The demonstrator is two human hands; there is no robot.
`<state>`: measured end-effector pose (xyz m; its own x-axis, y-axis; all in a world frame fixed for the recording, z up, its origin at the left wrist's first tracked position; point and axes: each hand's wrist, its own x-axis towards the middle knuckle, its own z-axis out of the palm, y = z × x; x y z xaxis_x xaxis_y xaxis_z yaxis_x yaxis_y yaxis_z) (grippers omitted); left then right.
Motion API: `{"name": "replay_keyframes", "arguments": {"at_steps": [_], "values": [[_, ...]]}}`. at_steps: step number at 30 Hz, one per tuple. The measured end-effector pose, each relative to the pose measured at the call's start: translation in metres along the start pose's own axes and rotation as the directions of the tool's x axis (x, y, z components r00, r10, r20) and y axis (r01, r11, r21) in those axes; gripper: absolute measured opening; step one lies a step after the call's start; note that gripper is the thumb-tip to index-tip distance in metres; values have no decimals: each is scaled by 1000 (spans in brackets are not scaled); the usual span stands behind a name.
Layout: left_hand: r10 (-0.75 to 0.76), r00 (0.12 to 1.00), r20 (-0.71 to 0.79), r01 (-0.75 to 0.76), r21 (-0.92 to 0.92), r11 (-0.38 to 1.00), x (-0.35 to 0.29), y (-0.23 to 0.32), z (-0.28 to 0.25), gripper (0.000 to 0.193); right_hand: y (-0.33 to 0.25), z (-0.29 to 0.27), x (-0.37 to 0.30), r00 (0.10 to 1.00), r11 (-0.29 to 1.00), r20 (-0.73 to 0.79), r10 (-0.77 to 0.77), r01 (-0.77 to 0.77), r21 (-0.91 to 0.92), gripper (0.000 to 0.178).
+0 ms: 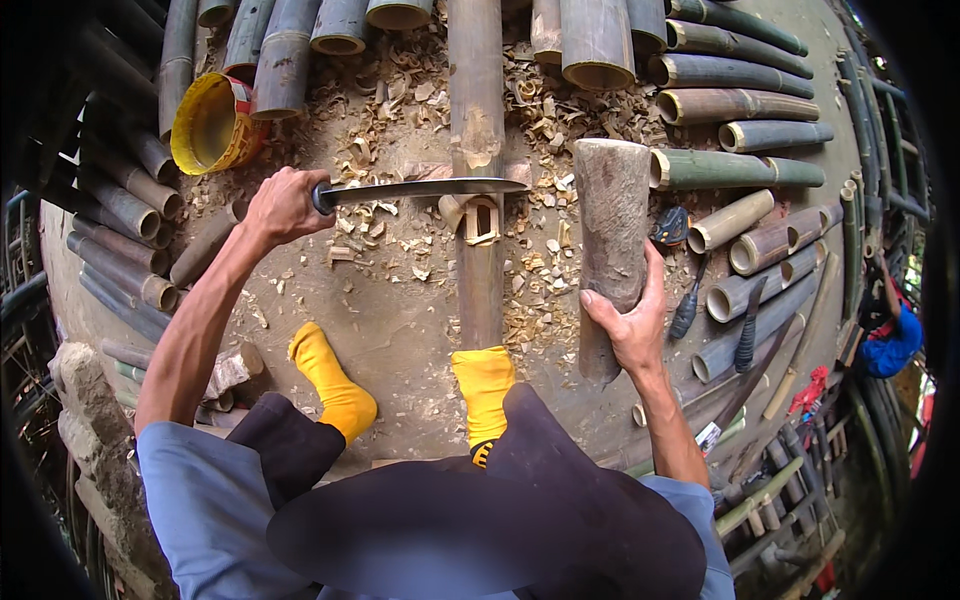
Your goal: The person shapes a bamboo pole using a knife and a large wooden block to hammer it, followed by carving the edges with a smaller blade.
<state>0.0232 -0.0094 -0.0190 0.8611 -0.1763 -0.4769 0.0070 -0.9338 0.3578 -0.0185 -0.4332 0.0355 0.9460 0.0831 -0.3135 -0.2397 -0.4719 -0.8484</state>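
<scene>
My left hand is closed round the dark handle of a long machete. Its blade points right and lies across a bamboo pole, just above a rectangular hole cut in the pole; whether blade and bamboo touch, I cannot tell. At the right, my right hand grips a thick wooden mallet near its narrower lower end, with the heavy end pointing away from me. The near end of the pole meets my foot in a yellow sock.
Wood chips litter the floor around the pole. A yellow bucket stands far left. Cut bamboo pieces lie at both sides. Dark-handled tools rest at right. Another person in blue is at the far right edge.
</scene>
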Motion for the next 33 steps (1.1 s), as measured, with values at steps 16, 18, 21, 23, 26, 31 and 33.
{"name": "replay_keyframes", "arguments": {"at_steps": [16,18,21,23,26,31,33], "values": [[7,999,-46,-5,41,999,-6,-1,2,23,-8,5,19,992,991,92,-90,99,-94,91],[25,997,-67,-23,31,999,-6,-1,2,23,-17,4,23,992,993,89,-88,94,-73,92],[-7,998,-62,9,42,999,-8,1,3,22,-19,8,27,988,989,103,-119,127,-73,92],[-97,995,-1,97,59,994,-11,4,2,22,-16,16,29,981,985,104,-165,170,-41,92],[-106,993,-45,110,106,988,-16,0,7,20,-15,28,31,965,973,174,-199,216,-84,93],[-84,996,-39,88,96,992,-8,8,4,18,-34,11,56,909,963,402,-109,196,-182,95],[-87,996,-35,90,114,989,-13,2,4,19,-52,15,60,915,955,331,-231,278,-101,96]]}}
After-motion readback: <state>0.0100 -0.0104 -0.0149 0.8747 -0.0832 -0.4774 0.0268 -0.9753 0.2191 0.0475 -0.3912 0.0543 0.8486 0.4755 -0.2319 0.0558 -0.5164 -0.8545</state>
